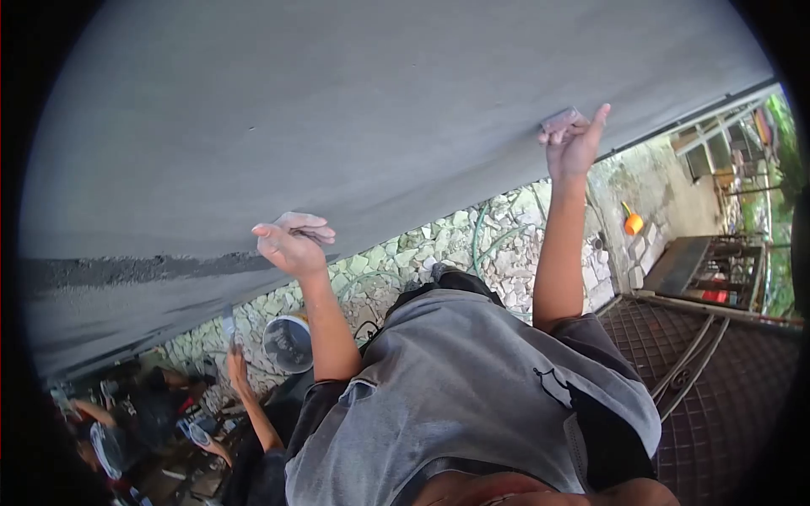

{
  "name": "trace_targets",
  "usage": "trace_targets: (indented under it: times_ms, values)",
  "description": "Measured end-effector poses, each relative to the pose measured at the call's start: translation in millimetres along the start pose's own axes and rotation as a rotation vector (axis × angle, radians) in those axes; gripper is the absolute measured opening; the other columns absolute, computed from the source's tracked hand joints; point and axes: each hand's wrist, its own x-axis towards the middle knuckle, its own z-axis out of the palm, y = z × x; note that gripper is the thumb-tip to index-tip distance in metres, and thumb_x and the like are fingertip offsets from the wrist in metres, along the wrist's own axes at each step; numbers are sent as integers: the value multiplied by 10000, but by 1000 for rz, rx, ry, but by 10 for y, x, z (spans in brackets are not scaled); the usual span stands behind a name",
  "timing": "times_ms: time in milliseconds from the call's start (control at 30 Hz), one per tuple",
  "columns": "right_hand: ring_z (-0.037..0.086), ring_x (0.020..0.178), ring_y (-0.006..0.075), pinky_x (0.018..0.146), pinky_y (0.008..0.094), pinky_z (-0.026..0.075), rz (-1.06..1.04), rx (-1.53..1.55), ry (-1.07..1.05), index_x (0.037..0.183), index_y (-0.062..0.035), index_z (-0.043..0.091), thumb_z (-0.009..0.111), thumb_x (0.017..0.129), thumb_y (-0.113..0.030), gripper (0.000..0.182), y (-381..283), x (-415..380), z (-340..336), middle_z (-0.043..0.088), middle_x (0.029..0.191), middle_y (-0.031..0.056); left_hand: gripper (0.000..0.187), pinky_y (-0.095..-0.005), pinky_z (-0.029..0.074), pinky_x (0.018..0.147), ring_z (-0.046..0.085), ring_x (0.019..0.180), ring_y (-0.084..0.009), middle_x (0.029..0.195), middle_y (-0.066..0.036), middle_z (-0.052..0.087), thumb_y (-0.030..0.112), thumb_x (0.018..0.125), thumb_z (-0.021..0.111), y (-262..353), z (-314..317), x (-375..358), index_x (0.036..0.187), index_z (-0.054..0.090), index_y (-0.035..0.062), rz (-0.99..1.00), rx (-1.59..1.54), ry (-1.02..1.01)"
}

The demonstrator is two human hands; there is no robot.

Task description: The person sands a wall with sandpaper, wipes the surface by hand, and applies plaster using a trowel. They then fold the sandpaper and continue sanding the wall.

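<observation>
A broad grey plastered wall [337,101] fills the upper view. My left hand [294,243] is at its lower part, near a rough dark band [143,268]. Pale residue covers its loosely bent fingers, and the thumb stands apart; no held object can be made out. Farther right, my right hand [574,150] has its fingers curled round a small greyish block [559,120] against the wall, thumb stretched out.
Broken stones [405,249] and a green hose [478,236] lie along the wall base. A bucket [288,344] stands beside a co-worker's hand [237,364] holding a flat tool [228,320]. At right are an orange dipper [633,223] and a metal grille [717,379].
</observation>
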Motion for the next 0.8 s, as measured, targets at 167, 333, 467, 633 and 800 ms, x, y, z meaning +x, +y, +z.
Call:
trace_targets:
  times_ms: [167,333,467,633,800]
  values:
    - [582,593,168,601,291,508,1,99,38,848,-11,633,443,1050,-489,552,32,-144,51,615,668,92,971,-234,431,336,544,343,-179,441,-101,537,698,1006,178,48,22,5,507,582,-31,-15,-29,1]
    - [570,599,126,585,247,479,48,-55,137,931,-55,618,633,1007,-290,247,-53,-251,172,619,706,34,944,-253,441,333,517,328,-192,424,-100,511,701,1006,206,74,29,-10,502,559,-14,-4,-1,-8]
    - [511,549,104,518,229,395,98,308,69,740,-118,562,637,964,-237,264,-8,-276,158,513,582,-31,935,-259,435,332,521,336,-189,434,-100,517,687,1014,229,94,29,-14,510,565,-25,-28,-5,2]
    - [425,402,87,415,232,306,283,761,-75,554,-155,453,577,924,-180,391,-207,-497,44,494,527,-51,927,-247,431,357,528,347,-168,423,-84,524,664,1025,243,118,49,-16,498,579,-19,-36,-9,17]
    - [500,377,73,363,232,284,417,1030,-288,551,-132,487,511,939,-199,394,-317,-905,-45,590,566,-24,792,-244,493,490,627,520,-185,706,-146,661,657,1013,340,313,48,-227,836,657,-47,29,-24,-116]
